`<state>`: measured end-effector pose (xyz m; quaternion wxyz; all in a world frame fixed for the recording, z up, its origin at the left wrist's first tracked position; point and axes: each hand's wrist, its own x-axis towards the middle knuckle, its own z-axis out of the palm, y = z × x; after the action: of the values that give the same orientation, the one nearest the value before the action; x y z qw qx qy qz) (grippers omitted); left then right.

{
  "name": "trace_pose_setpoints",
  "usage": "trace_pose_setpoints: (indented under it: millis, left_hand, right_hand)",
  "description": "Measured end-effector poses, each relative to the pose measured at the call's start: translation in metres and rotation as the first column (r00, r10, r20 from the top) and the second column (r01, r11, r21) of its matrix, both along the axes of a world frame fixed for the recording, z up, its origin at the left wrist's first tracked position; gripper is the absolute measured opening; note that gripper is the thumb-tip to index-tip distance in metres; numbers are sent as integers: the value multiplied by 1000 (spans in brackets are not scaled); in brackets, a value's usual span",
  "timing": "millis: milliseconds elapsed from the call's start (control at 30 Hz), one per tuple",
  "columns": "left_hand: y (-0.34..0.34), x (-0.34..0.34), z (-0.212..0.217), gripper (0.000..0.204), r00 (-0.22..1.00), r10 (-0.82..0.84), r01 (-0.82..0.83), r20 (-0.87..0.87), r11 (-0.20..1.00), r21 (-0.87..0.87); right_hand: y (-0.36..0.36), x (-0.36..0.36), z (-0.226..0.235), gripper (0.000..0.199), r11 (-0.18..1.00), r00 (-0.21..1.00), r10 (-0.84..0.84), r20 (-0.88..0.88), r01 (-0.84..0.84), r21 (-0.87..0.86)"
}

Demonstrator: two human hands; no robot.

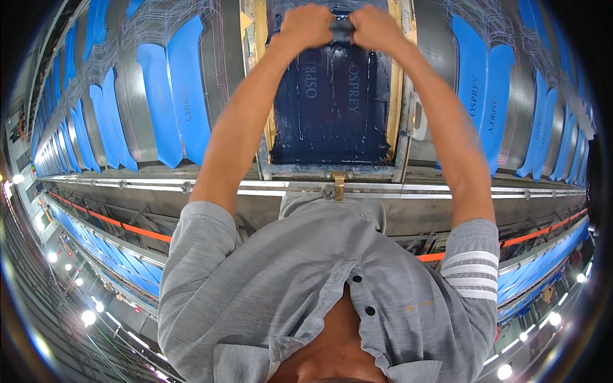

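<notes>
Both my arms stretch out to the far end of a screen-printing frame (397, 127). My left hand (308, 25) and my right hand (377, 28) are closed around a dark squeegee (341, 29), whose handle shows between them. The hands hide most of it. Dark blue ink covers the mesh (329, 137) below, thicker along the sides and near end, with faint lettering showing through the middle. A brass-coloured clamp (339, 185) sits at the frame's near edge.
Blue cut fabric panels (185, 96) lie flat on the long grey table left of the frame, and more blue panels (485, 89) lie to the right. A metal rail (255, 187) runs along the table's near edge. Behind me is another table with blue pieces (108, 239).
</notes>
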<state>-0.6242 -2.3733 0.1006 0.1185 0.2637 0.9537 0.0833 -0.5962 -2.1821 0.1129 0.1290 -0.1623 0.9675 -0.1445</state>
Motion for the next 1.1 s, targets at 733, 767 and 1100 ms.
trace_pose_setpoints:
  millis: [733, 767, 1100]
  left_hand:
    - [-51, 302, 14, 40, 985, 57, -87, 164, 980, 181]
    - [-50, 298, 11, 41, 985, 48, -75, 168, 984, 160]
    - [-6, 279, 13, 43, 991, 15, -46, 132, 971, 236]
  right_hand:
    - [-13, 270, -9, 54, 868, 986, -128, 109, 165, -469]
    - [1, 253, -29, 60, 809, 942, -330, -62, 248, -533]
    - [110, 174, -43, 39, 399, 467, -875, 131, 846, -353]
